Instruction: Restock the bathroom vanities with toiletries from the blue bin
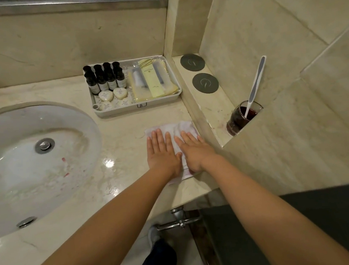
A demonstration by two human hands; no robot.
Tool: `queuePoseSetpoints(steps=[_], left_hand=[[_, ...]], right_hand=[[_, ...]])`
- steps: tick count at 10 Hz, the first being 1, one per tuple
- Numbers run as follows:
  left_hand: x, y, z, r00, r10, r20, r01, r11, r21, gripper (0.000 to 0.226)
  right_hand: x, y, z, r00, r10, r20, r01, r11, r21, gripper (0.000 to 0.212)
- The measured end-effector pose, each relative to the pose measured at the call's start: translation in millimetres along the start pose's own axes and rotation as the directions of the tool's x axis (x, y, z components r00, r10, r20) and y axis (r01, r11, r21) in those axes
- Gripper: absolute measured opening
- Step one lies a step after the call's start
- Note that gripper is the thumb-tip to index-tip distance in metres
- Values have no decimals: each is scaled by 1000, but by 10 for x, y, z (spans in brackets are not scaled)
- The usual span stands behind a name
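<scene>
**Two flat hands: left hand point(162, 152) and right hand point(194, 151) hold nothing**

The beige marble tabletop point(123, 136) carries a white oval sink point(26, 165) at nine o'clock and a white rectangular plastic tray point(126, 111) at twelve. Both hands press a white cloth point(181, 125), fingers straight. In the tray, slick yellow sachets point(152, 79) probably bend; small dark bottles point(104, 79) look light and stiff, best pinched below the caps.
</scene>
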State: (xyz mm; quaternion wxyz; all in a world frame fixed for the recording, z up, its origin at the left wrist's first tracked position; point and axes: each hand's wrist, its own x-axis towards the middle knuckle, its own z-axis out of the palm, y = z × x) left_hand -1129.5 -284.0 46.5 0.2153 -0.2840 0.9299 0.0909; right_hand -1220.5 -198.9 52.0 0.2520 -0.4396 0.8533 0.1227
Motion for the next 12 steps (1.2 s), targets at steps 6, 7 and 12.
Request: queuePoseSetpoints(steps=[6, 7, 12], left_hand=[[133, -37, 10, 997, 75, 1, -75, 997, 29, 77], [78, -139, -6, 989, 147, -18, -146, 989, 32, 79], [-743, -798, -265, 970, 230, -79, -237, 968, -79, 62]], right_hand=[[-34, 120, -72, 1000, -8, 4, 8, 998, 56, 86], [-107, 34, -73, 999, 16, -46, -13, 998, 66, 91], [-595, -376, -290, 997, -65, -37, 73, 953, 296, 68]])
